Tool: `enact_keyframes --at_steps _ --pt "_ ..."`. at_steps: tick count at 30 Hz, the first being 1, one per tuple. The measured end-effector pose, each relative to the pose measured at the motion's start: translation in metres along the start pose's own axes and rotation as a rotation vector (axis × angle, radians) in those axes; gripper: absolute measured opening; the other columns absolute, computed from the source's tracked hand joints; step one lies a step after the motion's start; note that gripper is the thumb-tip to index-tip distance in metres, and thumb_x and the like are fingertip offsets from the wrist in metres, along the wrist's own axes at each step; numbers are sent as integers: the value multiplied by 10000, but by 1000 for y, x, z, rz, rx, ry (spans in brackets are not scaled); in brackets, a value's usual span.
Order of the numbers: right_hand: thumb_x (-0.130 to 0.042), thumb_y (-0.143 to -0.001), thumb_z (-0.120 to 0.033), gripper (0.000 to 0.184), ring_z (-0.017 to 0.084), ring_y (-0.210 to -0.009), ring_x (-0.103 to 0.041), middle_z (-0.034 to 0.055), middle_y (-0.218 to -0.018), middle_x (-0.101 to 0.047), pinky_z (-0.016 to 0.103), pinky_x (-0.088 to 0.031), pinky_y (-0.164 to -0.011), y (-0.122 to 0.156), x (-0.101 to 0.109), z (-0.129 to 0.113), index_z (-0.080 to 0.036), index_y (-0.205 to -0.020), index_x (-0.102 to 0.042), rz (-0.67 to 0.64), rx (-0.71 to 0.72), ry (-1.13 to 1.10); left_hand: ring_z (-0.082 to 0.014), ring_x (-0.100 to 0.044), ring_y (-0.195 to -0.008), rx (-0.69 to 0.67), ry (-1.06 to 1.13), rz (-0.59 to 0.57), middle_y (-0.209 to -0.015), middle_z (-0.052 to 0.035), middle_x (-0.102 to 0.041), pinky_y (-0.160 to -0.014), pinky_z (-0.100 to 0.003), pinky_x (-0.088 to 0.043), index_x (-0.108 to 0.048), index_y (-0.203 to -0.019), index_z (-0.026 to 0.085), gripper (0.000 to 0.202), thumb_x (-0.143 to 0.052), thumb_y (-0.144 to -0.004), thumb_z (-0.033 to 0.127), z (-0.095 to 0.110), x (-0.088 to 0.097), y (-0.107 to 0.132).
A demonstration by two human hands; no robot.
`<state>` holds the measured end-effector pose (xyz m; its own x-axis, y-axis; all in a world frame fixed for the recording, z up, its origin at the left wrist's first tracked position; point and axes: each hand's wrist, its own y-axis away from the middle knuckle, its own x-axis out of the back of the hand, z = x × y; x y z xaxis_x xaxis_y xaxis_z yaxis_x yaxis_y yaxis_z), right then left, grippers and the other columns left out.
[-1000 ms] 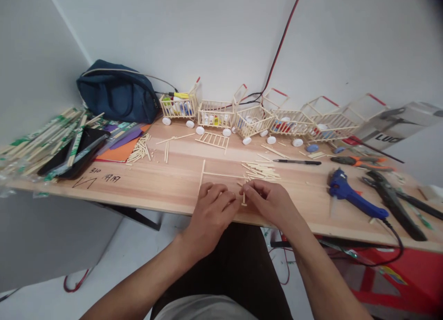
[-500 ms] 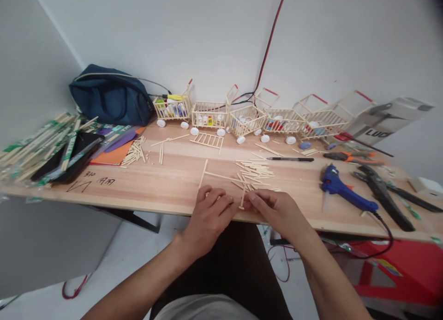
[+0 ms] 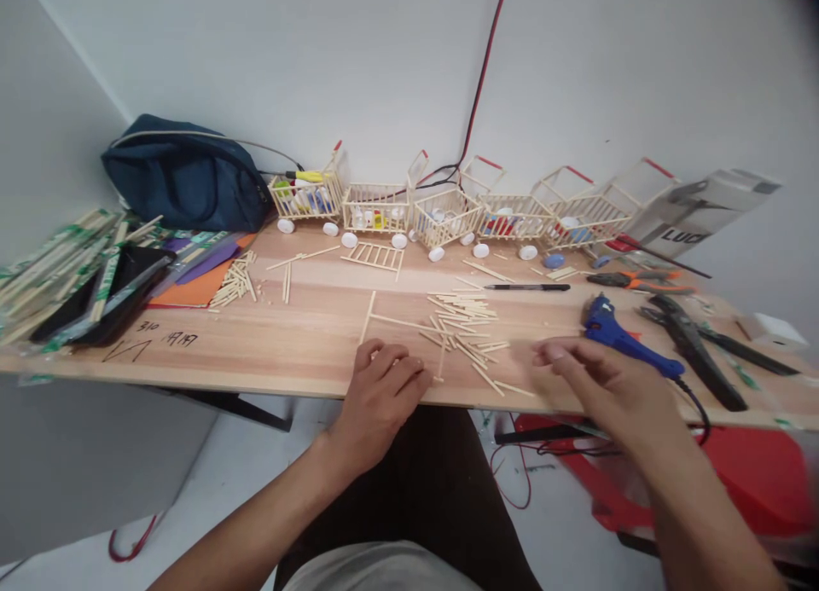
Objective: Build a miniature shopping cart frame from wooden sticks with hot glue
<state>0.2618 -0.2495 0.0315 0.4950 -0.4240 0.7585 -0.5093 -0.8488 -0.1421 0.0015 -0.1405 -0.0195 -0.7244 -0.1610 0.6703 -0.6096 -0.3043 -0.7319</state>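
My left hand [image 3: 389, 382] lies at the table's front edge, its curled fingers holding down a frame of thin wooden sticks [image 3: 403, 321]. Part of the frame is hidden under those fingers. To the right, my right hand [image 3: 592, 373] hovers above the table with its fingers loosely apart, slightly blurred, and nothing shows in it. A blue hot glue gun [image 3: 630, 339] lies just beyond that hand. Between the hands is a loose pile of short wooden sticks [image 3: 464, 318], with a few strays near the edge.
Several small stick-built shopping carts [image 3: 377, 209] line the wall. A ladder-like stick piece [image 3: 374, 256] lies before them. Pliers [image 3: 633, 280], black-handled cutters [image 3: 700, 352] and a pen [image 3: 528, 287] sit rightward. A blue bag [image 3: 185, 177] and packaged sticks [image 3: 57, 263] are on the left.
My right hand has left the stick frame and moved right toward the glue gun. My left hand stays on the frame. The view has shifted slightly.
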Motion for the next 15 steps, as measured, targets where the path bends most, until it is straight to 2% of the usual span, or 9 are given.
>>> enact_keyframes --at_steps 3,5,7,10,15 --pt "-538 -868 -498 344 219 -718 -659 102 -1025 -752 336 -464 -674 -6 31 24 -224 -988 -709 126 -138 334 -175 -558 -949 -1 21 3 -936 -34 -714 -929 -389 -362 -669 -1004 177 160 -525 -958 124 -1 0 0" --pt "-496 -899 -372 333 265 -916 -673 159 -1117 -719 349 -463 -762 -12 47 42 -175 -1095 -680 141 -163 527 -183 -548 -962 -1 41 9 -947 -36 -713 -935 -403 -357 -669 -1018 170 157 -536 -951 119 -1 -1 0" --pt "-425 -933 -344 419 326 -1089 -624 217 -1204 -671 387 -446 -859 -20 55 58 -102 -1213 -622 102 -133 681 -187 -544 -973 -2 55 10 -955 -36 -713 -937 -408 -355 -668 -1028 168 154 -549 -945 118 -2 -2 1" --pt "-398 -951 -354 465 366 -1161 -586 239 -1282 -620 433 -430 -910 -32 57 71 -102 -1307 -559 -24 -185 796 -189 -543 -986 -5 55 10 -968 -41 -716 -939 -411 -357 -666 -1045 167 158 -557 -941 116 -3 -3 1" --pt "-358 -961 -324 454 393 -1237 -543 217 -1357 -588 513 -411 -933 -49 50 65 -146 -1344 -522 -127 -300 909 -182 -556 -954 13 46 28 -945 -43 -717 -928 -409 -366 -667 -1014 172 148 -568 -930 100 -4 -3 -1"
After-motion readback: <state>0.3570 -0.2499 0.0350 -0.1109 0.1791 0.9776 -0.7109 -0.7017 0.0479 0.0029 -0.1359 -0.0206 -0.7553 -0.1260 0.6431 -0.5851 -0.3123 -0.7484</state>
